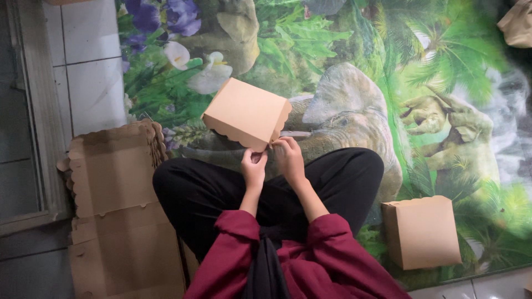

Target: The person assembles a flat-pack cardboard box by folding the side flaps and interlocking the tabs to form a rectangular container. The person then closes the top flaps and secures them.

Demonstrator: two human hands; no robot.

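A: Status? The half-folded box sits at 12 o'clock above the crossed legs, both hands at its near corner.

B: Left hand and right hand pinch the scalloped flap. 1 finished box at 4 o'clock; flat blanks stacked at 9 o'clock, unfolded.

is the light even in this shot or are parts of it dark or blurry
Head view: uneven light; the folded tan cardboard box at both hands is well lit and sharp, the jungle-print floor mat bright at its middle, while the frame's corners fall dark and the flat cardboard stack sits dimmer.
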